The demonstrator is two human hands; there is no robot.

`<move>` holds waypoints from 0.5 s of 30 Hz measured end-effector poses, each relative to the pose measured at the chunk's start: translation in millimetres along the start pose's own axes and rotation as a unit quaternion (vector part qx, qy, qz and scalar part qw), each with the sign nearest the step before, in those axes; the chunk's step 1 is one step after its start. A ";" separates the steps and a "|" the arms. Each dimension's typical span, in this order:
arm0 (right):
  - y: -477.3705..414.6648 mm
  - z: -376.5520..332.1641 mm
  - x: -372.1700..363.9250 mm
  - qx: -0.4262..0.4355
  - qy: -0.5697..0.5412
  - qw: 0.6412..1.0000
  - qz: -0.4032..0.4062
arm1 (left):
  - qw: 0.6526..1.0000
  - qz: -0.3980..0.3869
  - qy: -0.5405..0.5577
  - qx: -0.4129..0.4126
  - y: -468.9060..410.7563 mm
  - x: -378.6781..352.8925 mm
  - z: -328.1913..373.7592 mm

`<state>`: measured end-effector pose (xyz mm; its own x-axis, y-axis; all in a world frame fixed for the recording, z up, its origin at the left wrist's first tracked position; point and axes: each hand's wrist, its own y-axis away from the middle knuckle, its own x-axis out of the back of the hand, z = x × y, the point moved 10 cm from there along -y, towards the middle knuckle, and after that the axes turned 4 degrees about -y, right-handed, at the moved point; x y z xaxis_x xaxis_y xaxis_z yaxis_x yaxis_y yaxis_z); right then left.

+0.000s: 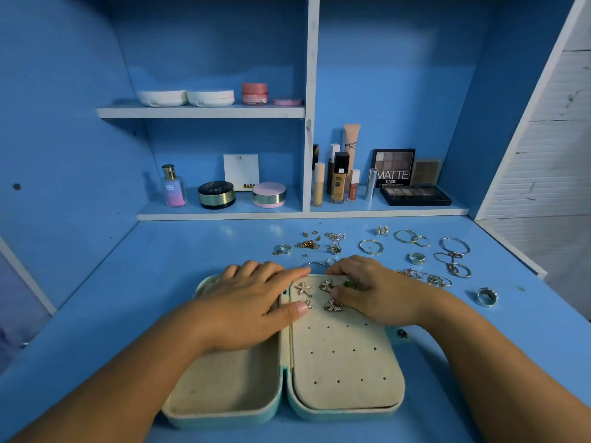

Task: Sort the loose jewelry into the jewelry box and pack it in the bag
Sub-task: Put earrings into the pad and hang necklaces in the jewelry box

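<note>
The mint jewelry box (pixel 345 362) lies open on the blue desk, beige lining up. Its right panel has rows of holes and carries a starfish earring (pixel 303 288) and two butterfly earrings (pixel 332 305) near the top. My left hand (pixel 252 302) lies flat over the top of the left half, with its fingers reaching the middle hinge and its thumb on the panel. At the panel's top right corner my right hand (pixel 377 292) pinches a small green earring (pixel 348 284) between thumb and fingers. No bag is in view.
Loose jewelry lies on the desk behind and to the right of the box: rings (pixel 417 258), a wide ring (pixel 486 296), bangles (pixel 454 245), hoops (pixel 371 247), a chain (pixel 422 276) and small studs (pixel 308 244). Cosmetics (pixel 339 177) stand on the shelves behind.
</note>
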<state>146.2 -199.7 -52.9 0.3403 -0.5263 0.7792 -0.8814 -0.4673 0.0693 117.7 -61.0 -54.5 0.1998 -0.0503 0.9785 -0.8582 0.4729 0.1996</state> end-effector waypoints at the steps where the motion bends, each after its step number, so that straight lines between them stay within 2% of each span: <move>1: -0.3 0.0 0.8 0.002 -0.010 1.000 0.003 | 1.000 0.002 -0.004 0.002 -0.2 0.7 0.4; 4: -1.1 1.4 8.1 0.001 -0.072 0.997 0.026 | 1.000 0.017 -0.011 0.008 -1.3 1.6 0.4; 9: 4.2 4.7 46.6 0.029 -0.065 0.985 0.158 | 0.996 0.072 0.046 0.004 5.1 10.0 -9.0; 12: -0.4 5.3 58.6 0.035 -0.006 0.983 0.181 | 0.993 0.103 0.055 -0.005 13.3 13.4 -18.9; 15: -20.1 1.8 57.9 0.039 0.079 0.983 0.159 | 0.991 0.127 0.047 -0.013 17.2 13.4 -24.6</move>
<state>184.2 -222.1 -10.3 -0.0095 -0.5408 0.8411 -0.9048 -0.3534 -0.2374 117.3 -31.9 -39.3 0.0239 0.1544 0.9877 -0.8746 0.4818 -0.0542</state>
